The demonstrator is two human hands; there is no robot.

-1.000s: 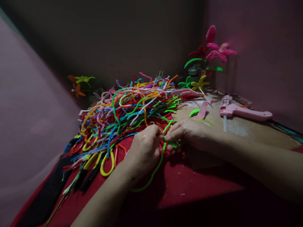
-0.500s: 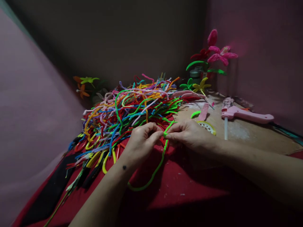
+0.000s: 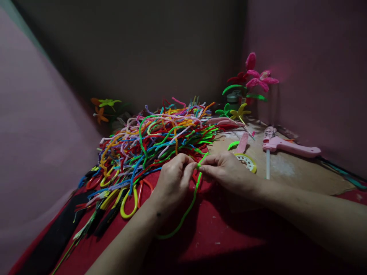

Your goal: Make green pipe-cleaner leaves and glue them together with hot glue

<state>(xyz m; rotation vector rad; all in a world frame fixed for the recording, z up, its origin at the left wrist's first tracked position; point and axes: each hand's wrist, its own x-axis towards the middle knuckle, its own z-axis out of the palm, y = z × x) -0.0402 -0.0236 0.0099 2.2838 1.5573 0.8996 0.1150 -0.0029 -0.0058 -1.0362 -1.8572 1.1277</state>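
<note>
A bright green pipe cleaner [image 3: 189, 211] is pinched between both hands over the red cloth. My left hand [image 3: 176, 177] has thumb and forefinger closed on it from the left. From the right, my right hand [image 3: 226, 170] pinches it at almost the same spot. A short end pokes up above the fingertips, and a long tail curves down and left, passing behind my left forearm. Fingers hide the exact point where the strand is held. Right behind my left hand spreads a heap of many-coloured pipe cleaners [image 3: 160, 133].
A pink hot glue gun [image 3: 292, 146] and a yellow-rimmed ribbon spool [image 3: 247, 162] rest on a board [image 3: 304, 179] at right. Scissors with yellow handles [image 3: 129, 202] and black-handled pliers [image 3: 110, 214] lie at left. A pink pipe-cleaner flower [image 3: 262, 79] stands at the back.
The view has shifted slightly, so the background sits a little lower and further left. Both hands keep their pinch on the green pipe cleaner, with little change in posture.
</note>
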